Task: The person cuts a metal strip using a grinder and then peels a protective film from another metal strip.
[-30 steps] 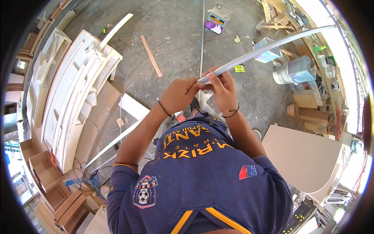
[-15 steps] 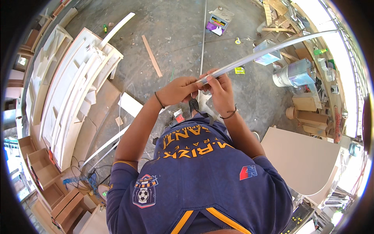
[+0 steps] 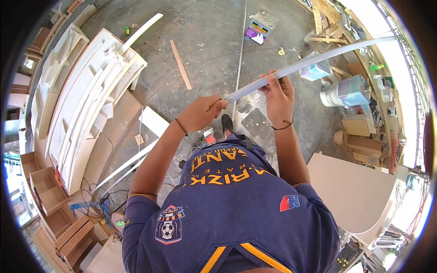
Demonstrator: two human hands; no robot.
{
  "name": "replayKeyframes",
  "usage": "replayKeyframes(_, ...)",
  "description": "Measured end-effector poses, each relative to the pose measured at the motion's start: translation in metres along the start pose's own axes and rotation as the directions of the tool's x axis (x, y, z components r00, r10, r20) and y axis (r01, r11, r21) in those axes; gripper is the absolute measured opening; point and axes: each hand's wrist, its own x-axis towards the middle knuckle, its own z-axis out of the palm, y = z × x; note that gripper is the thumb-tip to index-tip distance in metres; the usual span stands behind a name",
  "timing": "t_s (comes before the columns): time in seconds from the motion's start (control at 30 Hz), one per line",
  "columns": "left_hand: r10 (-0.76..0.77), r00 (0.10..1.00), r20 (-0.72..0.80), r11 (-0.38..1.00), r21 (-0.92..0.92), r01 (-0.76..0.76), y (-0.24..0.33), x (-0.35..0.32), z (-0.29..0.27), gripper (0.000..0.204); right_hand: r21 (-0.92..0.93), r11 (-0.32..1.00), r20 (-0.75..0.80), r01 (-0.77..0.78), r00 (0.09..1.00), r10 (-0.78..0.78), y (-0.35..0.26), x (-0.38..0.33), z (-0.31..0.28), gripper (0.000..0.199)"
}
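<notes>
Hands grip a long white strip [image 3: 309,61]; left hand [image 3: 202,111] pinches its end; right hand [image 3: 278,95] clasps farther along.

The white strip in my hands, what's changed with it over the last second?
The left hand has slid slightly left along the white strip toward its near end, so the hands sit a bit farther apart. The right hand keeps its grip on the strip at about the same spot. The strip still runs up to the right, and the stacked white boards are unmoved.
</notes>
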Motion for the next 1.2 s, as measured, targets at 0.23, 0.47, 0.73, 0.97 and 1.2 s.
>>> replayKeyframes(0.23,0.252,0.941,-0.224,0.924,0.343,-0.166,0.004,0.019,0.014,0.027,-0.177,0.967,0.190,-0.180,0.958,0.213,0.023,-0.015,0.015,0.020)
replayKeyframes(0.47,0.360,0.877,-0.319,0.896,0.379,-0.231,0.023,0.016,0.022,0.024,-0.132,0.988,0.128,-0.078,0.987,0.095,0.027,-0.020,0.017,0.022)
replayKeyframes(0.73,0.327,0.901,-0.285,0.894,0.401,-0.198,0.015,0.022,0.023,0.019,-0.068,0.988,0.213,-0.139,0.965,0.151,0.011,-0.021,0.022,0.021)
replayKeyframes(0.97,0.295,0.938,-0.183,0.938,0.245,-0.247,0.023,0.019,0.013,0.025,-0.137,0.976,0.198,-0.168,0.961,0.193,0.007,-0.021,0.023,0.019)
replayKeyframes(1.2,0.165,0.985,-0.053,0.985,0.061,-0.161,0.013,0.026,0.007,0.032,-0.188,0.966,0.109,-0.177,0.974,0.200,0.007,-0.023,0.030,0.019)
